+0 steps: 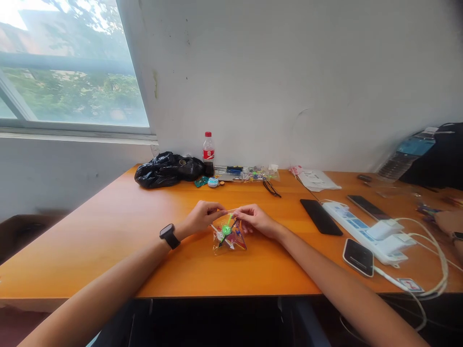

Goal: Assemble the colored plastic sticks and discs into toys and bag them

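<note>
A small clear plastic bag [227, 235] with colourful plastic parts inside hangs by its top edge between my two hands, just above the wooden table. Green, white, dark and red pieces show through the film. My left hand [203, 218], with a black watch on the wrist, pinches the bag's top left side. On the other side, my right hand [256, 220] grips the top right corner between thumb and fingers. The fingertips of both hands nearly meet at the bag's upper edge.
Along the wall stand a black plastic bag [168, 169], a cola bottle [208, 154] and packets of small parts [253, 174]. To the right lie phones [320, 217], a white power strip [358, 229] and cables. Another person's hand [448, 222] is at the far right.
</note>
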`<state>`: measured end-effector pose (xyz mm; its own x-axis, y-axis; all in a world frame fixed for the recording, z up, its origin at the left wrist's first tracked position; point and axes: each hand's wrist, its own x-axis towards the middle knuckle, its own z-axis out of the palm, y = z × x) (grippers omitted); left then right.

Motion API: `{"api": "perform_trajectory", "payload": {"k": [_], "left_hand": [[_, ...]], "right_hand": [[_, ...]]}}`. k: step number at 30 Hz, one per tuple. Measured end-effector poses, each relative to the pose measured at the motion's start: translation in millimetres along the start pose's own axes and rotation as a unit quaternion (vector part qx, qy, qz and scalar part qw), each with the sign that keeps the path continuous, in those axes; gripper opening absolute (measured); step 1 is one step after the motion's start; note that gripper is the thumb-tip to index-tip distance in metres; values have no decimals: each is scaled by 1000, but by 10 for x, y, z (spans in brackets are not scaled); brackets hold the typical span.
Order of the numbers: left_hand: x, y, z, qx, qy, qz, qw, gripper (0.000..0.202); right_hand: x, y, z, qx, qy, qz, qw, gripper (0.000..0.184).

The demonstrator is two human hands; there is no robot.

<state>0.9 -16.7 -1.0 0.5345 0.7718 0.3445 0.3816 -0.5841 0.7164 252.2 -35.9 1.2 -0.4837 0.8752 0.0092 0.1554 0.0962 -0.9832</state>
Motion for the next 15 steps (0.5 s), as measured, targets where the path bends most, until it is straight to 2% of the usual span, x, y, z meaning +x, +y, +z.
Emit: {"api": "perform_trajectory", "payload": {"k": [5,11,15], "left_hand": [[-15,20,29,0,-9,-15,1000,49],[-18,-11,26,-9,-51,-10,999,49],[-17,-43,-9,-39,-79,-28,996,54]], "right_hand": [[6,-8,12,-12,30,-14,999,48],[30,-6,-54,-7,8,-19,1000,46],[62,30,-121,2,42,-24,999,49]]}}
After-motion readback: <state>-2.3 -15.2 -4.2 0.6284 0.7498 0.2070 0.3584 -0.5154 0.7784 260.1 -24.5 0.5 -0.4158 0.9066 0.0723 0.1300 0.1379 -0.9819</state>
